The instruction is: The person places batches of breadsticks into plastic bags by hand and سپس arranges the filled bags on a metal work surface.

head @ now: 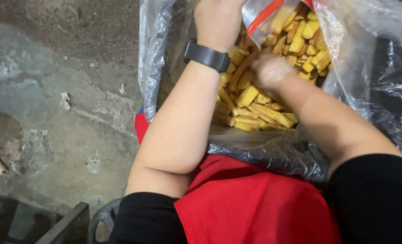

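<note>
Yellow, stick-shaped fried snack pieces (255, 106) are seen heaped inside a large clear plastic bag (368, 77), which is held open against a red apron (250, 208) at the person's lap. A smaller clear zip bag with a red strip along its mouth (273, 13) is lifted above the heap by the left hand (216, 18), and more of the same yellow pieces can be made out through its film. How the fingers of that hand are set cannot be told, since they are cut off at the upper edge of the view; only the back of the hand and a black wristwatch (207, 56) are shown. The right hand (271, 70) is plunged into the heap and is blurred; its fingers appear curled down among the pieces, though whether any are pinched cannot be told.

The pieces are judged light, dry, stiff and brittle, so they would likely snap under a hard squeeze and are better scooped loosely in a cupped palm than gripped singly. The thin film of both bags is judged soft and slippery; the small bag is best held at its stiffer red-edged rim. A stained, cracked concrete floor (61, 90) lies to the left.
</note>
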